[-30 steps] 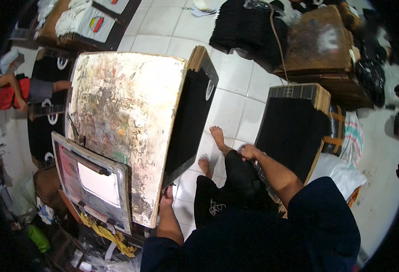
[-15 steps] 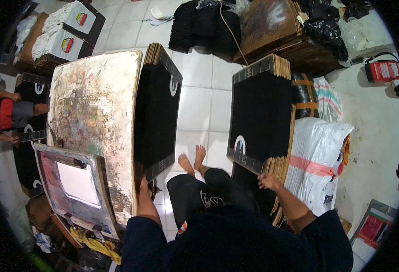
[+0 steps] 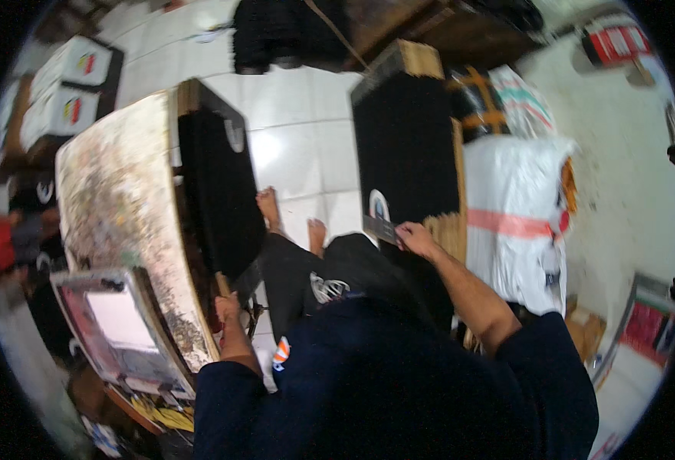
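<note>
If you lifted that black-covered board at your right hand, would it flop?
Probably not: the black-covered board looks flat and straight-edged, so likely stiff. With the right hand at its near edge only, the far end might dip. Its matte, cloth-like top probably isn't slippery.

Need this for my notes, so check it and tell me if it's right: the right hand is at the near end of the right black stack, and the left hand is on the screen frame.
The left hand is wrong: the head view shows it at the near end of the left black stack, apart from the screen frame.
</note>
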`<state>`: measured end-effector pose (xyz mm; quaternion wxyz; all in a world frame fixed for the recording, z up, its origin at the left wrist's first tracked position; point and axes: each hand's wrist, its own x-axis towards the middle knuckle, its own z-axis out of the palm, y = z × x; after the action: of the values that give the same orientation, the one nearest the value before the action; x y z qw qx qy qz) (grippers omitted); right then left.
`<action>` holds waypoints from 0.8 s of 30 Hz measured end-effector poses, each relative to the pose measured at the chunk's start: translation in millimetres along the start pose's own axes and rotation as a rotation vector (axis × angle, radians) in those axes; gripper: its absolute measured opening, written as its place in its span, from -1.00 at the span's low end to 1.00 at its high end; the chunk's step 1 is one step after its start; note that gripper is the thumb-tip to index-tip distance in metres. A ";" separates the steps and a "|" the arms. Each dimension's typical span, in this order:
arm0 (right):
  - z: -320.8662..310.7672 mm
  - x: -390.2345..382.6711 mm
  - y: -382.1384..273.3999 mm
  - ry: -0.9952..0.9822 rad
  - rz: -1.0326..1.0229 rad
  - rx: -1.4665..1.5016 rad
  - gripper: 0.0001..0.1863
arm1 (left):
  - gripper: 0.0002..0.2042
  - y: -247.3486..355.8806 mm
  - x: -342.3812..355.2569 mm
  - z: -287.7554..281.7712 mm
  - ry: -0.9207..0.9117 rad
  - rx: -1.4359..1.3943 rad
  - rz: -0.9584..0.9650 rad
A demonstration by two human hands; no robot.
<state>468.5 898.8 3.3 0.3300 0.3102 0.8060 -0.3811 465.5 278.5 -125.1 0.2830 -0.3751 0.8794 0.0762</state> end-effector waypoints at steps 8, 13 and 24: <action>20.6 -44.2 88.7 0.009 0.372 -0.348 -0.47 | -0.59 -18.3 39.1 -36.9 -0.411 -0.476 -0.050; 44.1 -35.8 121.9 0.415 0.890 0.996 -0.39 | -0.55 4.3 33.0 -66.3 -0.387 -0.238 0.395; 82.8 32.8 112.6 1.194 0.709 1.814 -0.46 | -0.49 315.6 52.1 -272.0 -0.572 -0.059 0.907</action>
<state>558.3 897.4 -108.8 -0.3625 0.7759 0.1291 -0.4999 94.7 375.3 46.6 0.4391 0.0705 0.8386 0.3147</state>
